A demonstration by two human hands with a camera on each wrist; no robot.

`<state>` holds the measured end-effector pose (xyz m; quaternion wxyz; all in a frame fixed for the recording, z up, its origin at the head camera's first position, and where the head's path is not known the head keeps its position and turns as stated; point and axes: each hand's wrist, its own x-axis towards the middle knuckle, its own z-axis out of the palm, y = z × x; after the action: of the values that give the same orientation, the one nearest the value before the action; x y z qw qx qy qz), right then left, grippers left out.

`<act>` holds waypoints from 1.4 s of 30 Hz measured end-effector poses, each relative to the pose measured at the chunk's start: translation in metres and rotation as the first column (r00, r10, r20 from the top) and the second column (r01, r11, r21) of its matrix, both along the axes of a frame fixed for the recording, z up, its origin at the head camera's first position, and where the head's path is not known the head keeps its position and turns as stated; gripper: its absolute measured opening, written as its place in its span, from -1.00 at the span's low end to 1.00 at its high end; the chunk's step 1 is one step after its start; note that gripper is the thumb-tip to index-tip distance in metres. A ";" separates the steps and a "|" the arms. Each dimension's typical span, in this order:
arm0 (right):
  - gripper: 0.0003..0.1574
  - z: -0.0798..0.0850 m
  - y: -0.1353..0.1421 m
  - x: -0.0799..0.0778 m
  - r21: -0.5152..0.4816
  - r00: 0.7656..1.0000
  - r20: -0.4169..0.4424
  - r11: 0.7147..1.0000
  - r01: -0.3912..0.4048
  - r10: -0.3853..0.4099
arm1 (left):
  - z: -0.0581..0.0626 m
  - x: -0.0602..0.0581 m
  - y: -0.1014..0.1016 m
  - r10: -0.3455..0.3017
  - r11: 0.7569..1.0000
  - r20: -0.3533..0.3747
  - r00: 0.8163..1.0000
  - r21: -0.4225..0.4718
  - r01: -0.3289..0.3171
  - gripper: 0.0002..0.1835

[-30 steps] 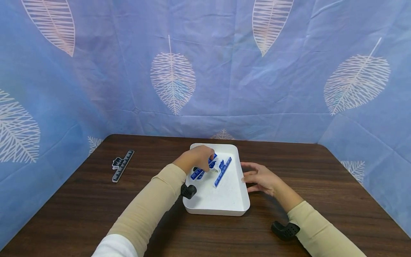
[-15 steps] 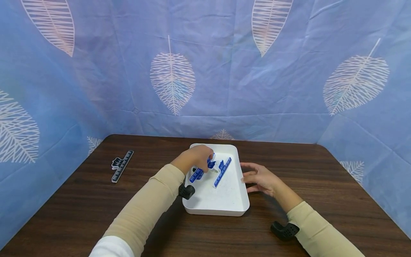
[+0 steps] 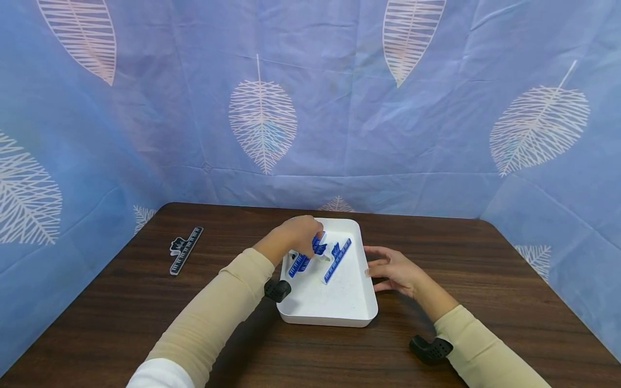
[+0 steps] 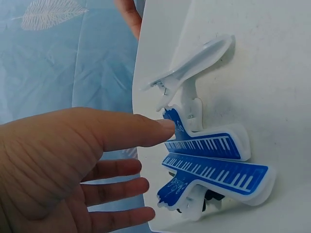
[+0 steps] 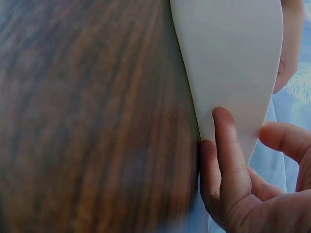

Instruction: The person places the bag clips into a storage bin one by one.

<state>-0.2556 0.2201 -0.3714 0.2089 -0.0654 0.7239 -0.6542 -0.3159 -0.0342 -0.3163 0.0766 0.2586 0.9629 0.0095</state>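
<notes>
Inside a shallow white tray [image 3: 349,302] lie blue-and-white music clips printed with piano keys. Two of them, an upper blue clip [image 4: 206,146] and a lower blue clip [image 4: 223,175], lie side by side in the left wrist view. My left hand [image 3: 298,234] reaches down over this pair; its thumb tip overlaps the upper clip and the index finger hides behind the thumb. Another clip [image 3: 337,262] lies to the right, seen from its white side in the left wrist view. My right hand [image 3: 393,269] touches the tray's right outer wall with extended fingertips, thumb at the rim.
A black music clip [image 3: 186,251] lies at the left of the dark wooden table [image 3: 233,334]. Something black [image 4: 214,195] shows under the lower blue clip. A blue leaf-patterned cloth [image 3: 320,134] hangs behind the table.
My left hand and the clip under it have shifted slightly left, and the clip has turned to lie more in line with its neighbour. The right hand and tray stay put.
</notes>
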 end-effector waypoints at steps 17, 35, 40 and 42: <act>-0.02 0.000 0.002 -0.001 0.008 1.000 0.001 1.000 0.005 -0.005 | 0.006 0.019 -0.016 -0.079 0.995 -0.164 0.983 0.051 0.088 -0.52; -0.02 -0.001 0.001 -0.001 0.007 1.000 -0.003 1.000 0.007 -0.007 | 0.006 0.038 -0.055 -0.047 0.986 -0.226 0.973 0.147 0.082 -0.55; -0.01 -0.001 0.001 -0.001 0.007 1.000 -0.003 1.000 0.011 -0.011 | 0.008 0.044 -0.068 -0.066 0.976 -0.270 0.961 0.184 0.119 -0.57; -0.01 -0.002 0.002 -0.001 0.006 1.000 -0.002 1.000 0.012 -0.012 | 0.008 0.045 -0.074 -0.080 0.971 -0.299 0.951 0.193 0.142 -0.58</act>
<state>-0.2569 0.2217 -0.3729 0.2042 -0.0611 0.7266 -0.6532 -0.2704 -0.1086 -0.3079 -0.0923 0.3181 0.9410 0.0699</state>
